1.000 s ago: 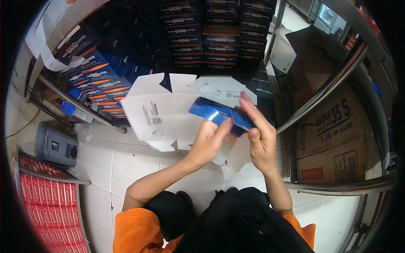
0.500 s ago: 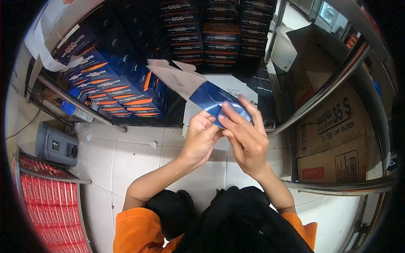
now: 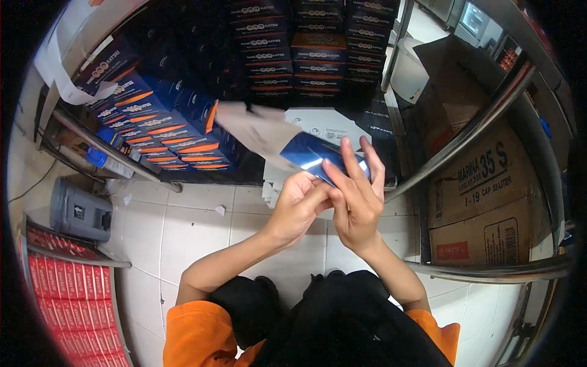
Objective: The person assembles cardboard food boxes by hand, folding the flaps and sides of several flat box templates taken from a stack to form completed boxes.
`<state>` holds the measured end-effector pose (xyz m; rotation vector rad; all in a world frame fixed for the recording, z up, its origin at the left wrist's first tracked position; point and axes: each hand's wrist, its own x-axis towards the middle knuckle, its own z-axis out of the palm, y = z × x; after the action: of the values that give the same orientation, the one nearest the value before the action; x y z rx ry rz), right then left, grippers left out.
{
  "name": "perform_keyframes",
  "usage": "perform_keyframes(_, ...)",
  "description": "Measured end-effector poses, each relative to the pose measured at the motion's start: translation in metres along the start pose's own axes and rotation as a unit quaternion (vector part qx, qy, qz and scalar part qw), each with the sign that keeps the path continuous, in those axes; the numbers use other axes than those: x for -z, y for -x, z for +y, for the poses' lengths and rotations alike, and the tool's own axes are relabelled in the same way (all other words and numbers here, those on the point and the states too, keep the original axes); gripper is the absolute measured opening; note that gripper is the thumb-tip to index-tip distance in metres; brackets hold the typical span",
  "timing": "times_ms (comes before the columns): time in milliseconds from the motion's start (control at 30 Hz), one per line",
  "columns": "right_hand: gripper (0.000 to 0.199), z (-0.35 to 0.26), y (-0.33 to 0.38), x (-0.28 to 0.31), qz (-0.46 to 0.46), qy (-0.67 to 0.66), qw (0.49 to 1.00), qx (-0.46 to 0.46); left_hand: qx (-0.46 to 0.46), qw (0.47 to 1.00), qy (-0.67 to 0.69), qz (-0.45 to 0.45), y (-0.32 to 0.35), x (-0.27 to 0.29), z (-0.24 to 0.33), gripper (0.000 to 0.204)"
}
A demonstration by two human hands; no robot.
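A partly folded cardboard box (image 3: 310, 154), shiny blue outside and pale grey inside, is held tilted above the floor at the middle. Its grey flaps reach up and to the left, somewhat blurred. My left hand (image 3: 292, 208) pinches its near edge between thumb and fingers. At the right end my right hand (image 3: 359, 208) grips it, the thumb near my left fingertips and the upper fingers stretched along the panel. The fingers under the box are hidden. Behind it lies a flat white cardboard blank (image 3: 342, 125) on the dark shelf.
Stacked blue boxes with orange flaps (image 3: 174, 137) fill the shelf's left, and dark boxes (image 3: 318, 67) stand at the back. Metal rails (image 3: 471, 128) run on both sides. A brown carton (image 3: 483, 196) is at right, a grey bin (image 3: 79, 208) and red packs (image 3: 73, 293) at left.
The box has turned to a flatter slant, and its grey flaps have swung downward. My left hand has shifted slightly right along the edge; my right fingers have spread and straightened.
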<state>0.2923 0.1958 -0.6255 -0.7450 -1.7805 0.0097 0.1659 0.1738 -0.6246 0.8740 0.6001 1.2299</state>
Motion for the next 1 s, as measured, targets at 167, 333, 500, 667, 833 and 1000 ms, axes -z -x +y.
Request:
perform_keyframes(167, 0.055, 0.006, 0.005, 0.018, -0.008, -0.092, 0.987, -0.130, 0.036, 0.978, -0.194, -0.067, -0.005, 0.002, 0.018, 0.023)
perform_keyframes(333, 0.035, 0.060, -0.042, 0.032, -0.120, -0.171, 0.944, -0.257, -0.003, 0.962, -0.260, -0.085, -0.002, 0.013, 0.022, 0.035)
perform_keyframes(500, 0.020, 0.066, -0.044, 0.024, -0.195, -0.237, 0.868, -0.391, -0.066, 0.940, -0.333, 0.033, -0.003, 0.025, 0.027, 0.033)
perform_keyframes(667, 0.014, 0.029, -0.058, 0.031, -0.262, -0.080, 0.959, -0.078, -0.002, 0.897, -0.438, -0.050, -0.012, 0.034, 0.038, 0.028)
perform_keyframes(833, 0.032, 0.029, -0.050, 0.029, -0.354, -0.180, 0.911, -0.110, -0.007, 0.931, -0.358, -0.067, -0.012, 0.031, 0.053, 0.031)
perform_keyframes(1000, 0.076, 0.042, -0.026, 0.041, -0.347, -0.130, 0.918, -0.144, -0.160, 0.877, -0.450, 0.055, -0.003, 0.038, 0.039, 0.032)
